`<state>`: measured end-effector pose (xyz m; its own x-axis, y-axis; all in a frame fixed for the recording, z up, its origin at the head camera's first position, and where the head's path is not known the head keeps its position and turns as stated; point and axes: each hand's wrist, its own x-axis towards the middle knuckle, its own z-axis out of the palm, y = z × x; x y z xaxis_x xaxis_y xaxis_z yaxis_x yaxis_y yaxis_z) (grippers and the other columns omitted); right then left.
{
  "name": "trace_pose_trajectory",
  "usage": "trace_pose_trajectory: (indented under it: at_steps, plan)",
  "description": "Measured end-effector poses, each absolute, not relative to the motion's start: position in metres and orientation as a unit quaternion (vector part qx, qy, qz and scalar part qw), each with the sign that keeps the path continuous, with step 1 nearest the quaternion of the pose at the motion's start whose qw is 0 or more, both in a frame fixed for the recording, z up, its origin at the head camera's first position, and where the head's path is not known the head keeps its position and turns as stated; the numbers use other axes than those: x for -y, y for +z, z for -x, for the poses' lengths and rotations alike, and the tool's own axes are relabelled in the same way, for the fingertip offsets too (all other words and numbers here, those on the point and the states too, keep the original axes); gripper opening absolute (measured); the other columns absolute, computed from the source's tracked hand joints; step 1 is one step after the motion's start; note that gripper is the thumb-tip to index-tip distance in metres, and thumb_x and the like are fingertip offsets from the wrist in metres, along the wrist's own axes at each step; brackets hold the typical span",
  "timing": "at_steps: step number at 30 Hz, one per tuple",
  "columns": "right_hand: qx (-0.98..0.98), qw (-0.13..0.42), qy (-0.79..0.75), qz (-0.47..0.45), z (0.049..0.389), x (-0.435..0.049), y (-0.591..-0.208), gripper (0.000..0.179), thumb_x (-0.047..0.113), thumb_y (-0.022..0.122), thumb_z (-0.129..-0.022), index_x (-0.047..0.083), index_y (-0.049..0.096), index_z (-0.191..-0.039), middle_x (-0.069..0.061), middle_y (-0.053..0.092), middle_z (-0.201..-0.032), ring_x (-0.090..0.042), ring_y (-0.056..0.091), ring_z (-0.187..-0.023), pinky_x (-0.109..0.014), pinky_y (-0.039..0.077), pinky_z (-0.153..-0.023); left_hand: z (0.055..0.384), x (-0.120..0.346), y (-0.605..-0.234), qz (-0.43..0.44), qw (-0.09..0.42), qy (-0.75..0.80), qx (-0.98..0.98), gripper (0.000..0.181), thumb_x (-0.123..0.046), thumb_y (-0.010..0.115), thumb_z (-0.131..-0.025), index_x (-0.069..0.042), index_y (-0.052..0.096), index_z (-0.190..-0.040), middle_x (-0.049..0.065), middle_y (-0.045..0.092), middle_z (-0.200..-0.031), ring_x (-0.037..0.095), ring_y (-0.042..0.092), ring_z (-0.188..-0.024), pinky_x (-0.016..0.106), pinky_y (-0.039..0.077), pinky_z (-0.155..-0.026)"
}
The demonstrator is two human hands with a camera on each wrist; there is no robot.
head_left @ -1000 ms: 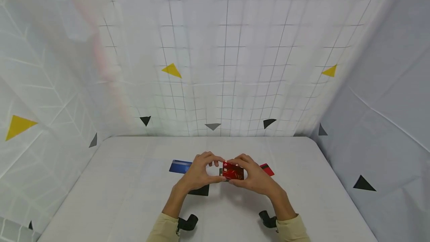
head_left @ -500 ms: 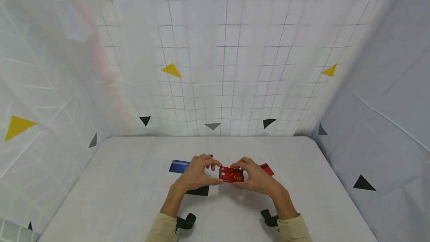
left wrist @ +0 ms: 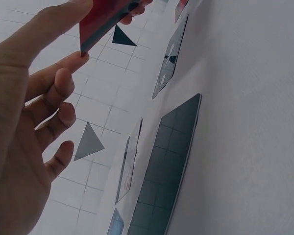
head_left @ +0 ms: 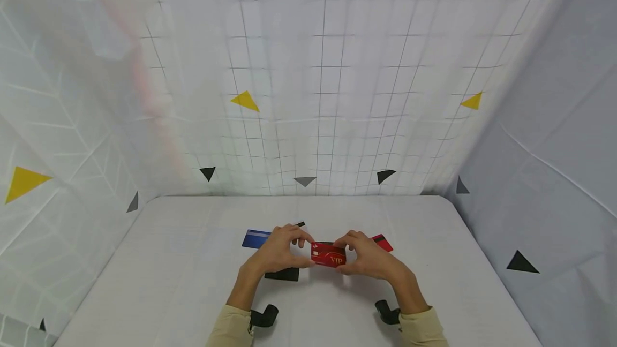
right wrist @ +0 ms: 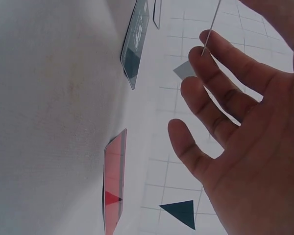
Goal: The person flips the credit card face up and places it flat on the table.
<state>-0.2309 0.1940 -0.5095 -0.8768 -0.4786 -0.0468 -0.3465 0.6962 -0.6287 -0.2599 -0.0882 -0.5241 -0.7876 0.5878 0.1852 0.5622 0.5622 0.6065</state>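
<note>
A red VIP card (head_left: 328,255) is held up between both hands over the white table, its lettered face toward the head camera. My left hand (head_left: 277,250) pinches its left end between thumb and index finger; the other fingers are loosely bent. At the card's right end, my right hand (head_left: 368,258) pinches it by the upper and lower edges. The card shows nearly edge-on in the right wrist view. Under and behind it lies a dark VIP card (right wrist: 134,46). Near the left hand are a black card (head_left: 283,274) and a blue card (head_left: 255,238), partly covered by that hand.
Another red card (head_left: 382,242), with a dark stripe, lies beyond the right hand. A striped card (head_left: 300,224) peeks out behind the left fingers. White sheets with grid lines and triangles stand behind and beside the table (head_left: 193,293). Dark wrist mounts jut inward from both sleeves.
Both hands have brought the red card slightly down and to the left, and it now sits more level. The striped card behind the left hand has come into view. The other cards have stayed put.
</note>
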Motion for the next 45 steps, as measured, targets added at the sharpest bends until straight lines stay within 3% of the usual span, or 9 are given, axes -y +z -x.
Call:
trace_pose_trajectory:
  at_steps: [5, 10, 19, 30, 45]
  plan:
    - [-0.915, 0.123, -0.317, 0.215, 0.232, -0.194, -0.51, 0.048, 0.037, 0.087, -0.077, 0.018, 0.069, -0.117, 0.007, 0.059, -0.109, -0.026, 0.053, -0.106, -0.039, 0.048, -0.078, 0.26, 0.088, -0.524, -0.326, 0.041, 0.312, -0.892, 0.049, -0.064, 0.08, -0.074, -0.034, 0.071, -0.111, -0.003, 0.062, -0.09, 0.013, 0.053, -0.09, 0.042, 0.034, -0.086]
    - [-0.918, 0.131, -0.306, 0.216, 0.232, -0.193, -0.515, 0.049, 0.039, 0.087, -0.076, 0.017, 0.069, -0.116, 0.008, 0.06, -0.106, -0.022, 0.053, -0.103, -0.038, 0.048, -0.078, 0.259, 0.086, -0.527, -0.322, 0.059, 0.255, -0.91, 0.049, -0.071, 0.077, -0.072, -0.038, 0.071, -0.108, -0.01, 0.06, -0.086, 0.009, 0.052, -0.095, 0.051, 0.037, -0.098]
    - [-0.932, 0.123, -0.271, 0.207, 0.23, -0.19, -0.522, 0.048, 0.038, 0.09, -0.072, 0.019, 0.069, -0.11, 0.01, 0.061, -0.1, -0.016, 0.047, -0.101, -0.042, 0.047, -0.082, 0.259, 0.081, -0.533, -0.339, 0.047, 0.208, -0.916, 0.047, -0.067, 0.081, -0.069, -0.04, 0.072, -0.105, -0.015, 0.056, -0.081, 0.007, 0.049, -0.095, 0.062, 0.034, -0.104]
    - [-0.95, 0.128, -0.213, 0.189, 0.229, -0.185, -0.53, 0.05, 0.042, 0.092, -0.067, 0.026, 0.065, -0.105, 0.006, 0.055, -0.097, -0.019, 0.044, -0.101, -0.044, 0.048, -0.079, 0.257, 0.074, -0.545, -0.337, 0.056, 0.171, -0.924, 0.05, -0.067, 0.083, -0.068, -0.037, 0.07, -0.105, -0.018, 0.055, -0.083, 0.006, 0.046, -0.094, 0.044, 0.037, -0.095]
    - [-0.966, 0.112, -0.163, 0.169, 0.227, -0.182, -0.535, 0.052, 0.047, 0.094, -0.062, 0.03, 0.063, -0.101, 0.008, 0.053, -0.096, -0.018, 0.044, -0.101, -0.055, 0.041, -0.096, 0.255, 0.071, -0.549, -0.334, 0.044, 0.147, -0.93, 0.052, -0.065, 0.084, -0.066, -0.036, 0.068, -0.106, -0.016, 0.053, -0.079, 0.006, 0.045, -0.091, 0.043, 0.037, -0.094]
